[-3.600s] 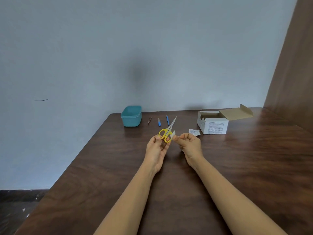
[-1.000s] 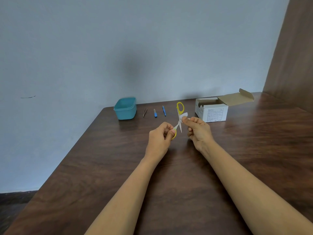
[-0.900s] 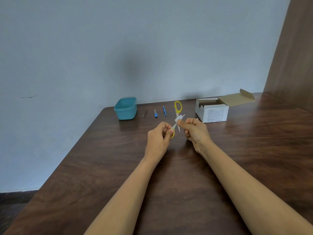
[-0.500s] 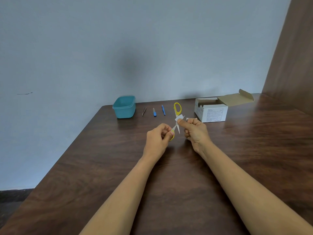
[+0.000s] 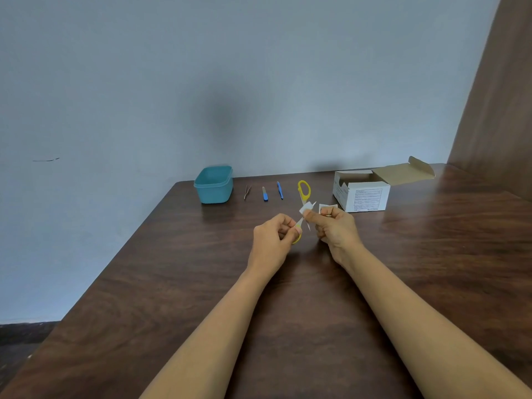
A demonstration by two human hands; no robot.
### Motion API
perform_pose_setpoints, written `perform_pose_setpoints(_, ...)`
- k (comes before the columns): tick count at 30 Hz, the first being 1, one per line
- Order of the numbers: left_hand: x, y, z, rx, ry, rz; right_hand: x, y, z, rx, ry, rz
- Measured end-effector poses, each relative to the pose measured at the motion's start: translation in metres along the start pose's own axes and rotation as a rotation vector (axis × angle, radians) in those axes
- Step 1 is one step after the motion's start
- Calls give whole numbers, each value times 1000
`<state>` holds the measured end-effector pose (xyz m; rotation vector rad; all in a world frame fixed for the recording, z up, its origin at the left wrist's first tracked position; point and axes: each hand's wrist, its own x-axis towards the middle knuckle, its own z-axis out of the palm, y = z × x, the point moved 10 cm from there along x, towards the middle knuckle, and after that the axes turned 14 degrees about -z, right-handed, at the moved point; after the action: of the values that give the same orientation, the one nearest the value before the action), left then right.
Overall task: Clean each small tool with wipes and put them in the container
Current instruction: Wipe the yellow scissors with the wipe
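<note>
While pinched between both hands above the dark wooden counter [image 5: 172,283], near its middle, small yellow-handled steel scissors [image 5: 302,199] spread wide open, one loop pointing up. Left hand [image 5: 273,240] curled, gripping the lower yellow loop. Right hand [image 5: 335,228] pinching a small white folded wipe [image 5: 305,208] onto the metal near the pivot. Probably light and rigid, sharp at edges and tips, slippery once damp: safest held by the plastic loops. Lying in a row beside the teal plastic container [image 5: 213,184]: thin metal tweezers [image 5: 247,192], blue-handled file [image 5: 265,193], slim blue tool [image 5: 280,190]. Farther right, open white cardboard box [image 5: 361,194].
</note>
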<state>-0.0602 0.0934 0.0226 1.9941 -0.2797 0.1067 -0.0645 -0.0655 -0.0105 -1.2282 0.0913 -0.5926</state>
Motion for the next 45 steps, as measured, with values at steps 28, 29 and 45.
perform_pose_setpoints(28,-2,3,8,0,-64,-16,3,1,-16,180,132,37)
perform_pose_setpoints(29,-2,2,9,9,-61,-14,4,1,-15,183,119,39)
perform_pose_setpoints(45,1,-7,-7,-41,37,-75,-1,-5,7,-147,-120,-13)
